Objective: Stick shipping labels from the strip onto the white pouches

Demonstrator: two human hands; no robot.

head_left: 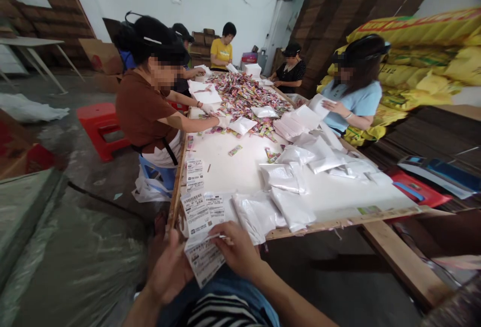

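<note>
A strip of printed shipping labels (205,259) hangs over the near left corner of the table, close to my lap. My right hand (238,249) pinches its upper edge between thumb and fingers. At the strip's left edge, my left hand (171,264) is closed on it, slightly blurred, with some fingers hidden. More printed labels (197,212) lie flat on the table just beyond. To the right of my right hand rest stuffed white mailer bags (251,212), some overlapping.
Small colourful packets (248,89) are heaped on the white table (221,172). Several people work around it; one in brown (145,106) reaches in from the left, another in light blue (353,96) handles white bags. A red stool (101,126) and a plastic-covered stack (86,247) stand left.
</note>
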